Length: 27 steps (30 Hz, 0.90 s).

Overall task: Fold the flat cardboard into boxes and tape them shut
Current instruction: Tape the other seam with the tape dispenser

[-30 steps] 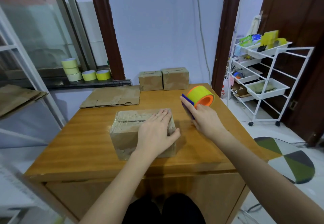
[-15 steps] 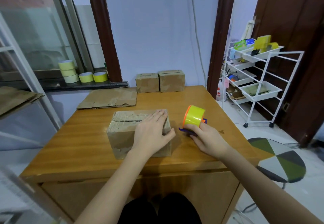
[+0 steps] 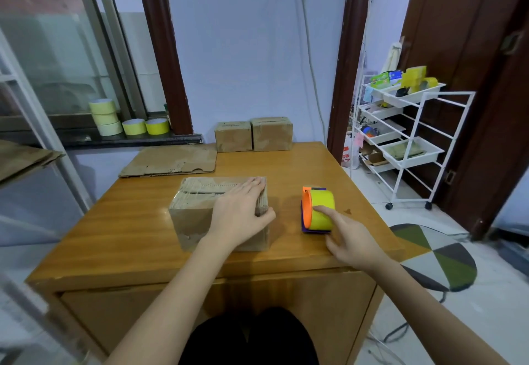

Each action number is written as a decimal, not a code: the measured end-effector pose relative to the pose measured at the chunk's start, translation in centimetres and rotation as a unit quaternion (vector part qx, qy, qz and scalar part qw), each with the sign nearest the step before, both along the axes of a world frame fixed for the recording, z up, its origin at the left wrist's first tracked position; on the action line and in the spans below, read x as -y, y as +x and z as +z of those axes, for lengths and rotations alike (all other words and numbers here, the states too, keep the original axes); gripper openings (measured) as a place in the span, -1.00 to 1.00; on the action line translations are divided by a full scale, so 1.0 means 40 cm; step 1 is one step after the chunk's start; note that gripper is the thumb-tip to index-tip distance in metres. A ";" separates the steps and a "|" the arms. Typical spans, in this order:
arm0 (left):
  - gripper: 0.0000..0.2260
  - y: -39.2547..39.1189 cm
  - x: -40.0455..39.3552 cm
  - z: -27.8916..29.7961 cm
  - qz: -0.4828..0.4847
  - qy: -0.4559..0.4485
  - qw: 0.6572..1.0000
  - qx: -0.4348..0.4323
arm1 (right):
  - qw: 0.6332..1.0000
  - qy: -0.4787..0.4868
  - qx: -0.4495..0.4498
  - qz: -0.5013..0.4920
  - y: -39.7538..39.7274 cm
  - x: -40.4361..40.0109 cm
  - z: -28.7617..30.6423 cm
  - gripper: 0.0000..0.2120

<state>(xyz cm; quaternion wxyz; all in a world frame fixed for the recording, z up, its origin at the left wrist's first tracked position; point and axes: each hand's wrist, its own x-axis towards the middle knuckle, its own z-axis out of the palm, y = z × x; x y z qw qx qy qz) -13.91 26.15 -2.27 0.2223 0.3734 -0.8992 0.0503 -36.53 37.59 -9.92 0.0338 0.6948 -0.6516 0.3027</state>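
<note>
boxes: three total, one under your left hand mid-table, two finished boxes touching at 12 o'clock
left hand: flat, fingers straight, pressing the box top
right hand: loose, forefinger touching the tape dispenser at 3 o'clock
flat cardboard: one stack, 11 o'clock
spare tape rolls: five on the sill

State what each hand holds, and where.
Nothing is gripped. Left hand presses flat on the box top; right hand fingertip touches the tape dispenser.
</note>
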 end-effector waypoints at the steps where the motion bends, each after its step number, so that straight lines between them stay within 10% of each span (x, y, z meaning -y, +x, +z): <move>1: -0.42 0.006 -0.005 0.003 -0.008 0.004 1.000 0.000 | 1.000 0.007 0.000 -0.007 0.002 -0.008 -0.005 -0.31; 7: -0.42 0.028 -0.020 0.023 -0.029 0.082 0.996 0.027 | 0.973 -0.105 0.041 -0.200 0.097 -0.034 -0.005 -0.48; 12: -0.51 0.025 -0.016 0.033 -0.018 0.135 0.990 0.037 | 0.969 -0.086 0.225 -0.057 0.259 0.017 0.085 -0.50; 18: -0.54 0.013 -0.015 0.037 -0.029 0.119 0.991 0.060 | 0.826 0.034 0.562 0.015 0.370 0.144 0.133 -0.54; 27: -0.54 0.014 -0.012 0.034 -0.021 0.125 0.990 0.068 | 0.806 0.107 0.578 -0.067 0.350 0.153 0.048 -0.51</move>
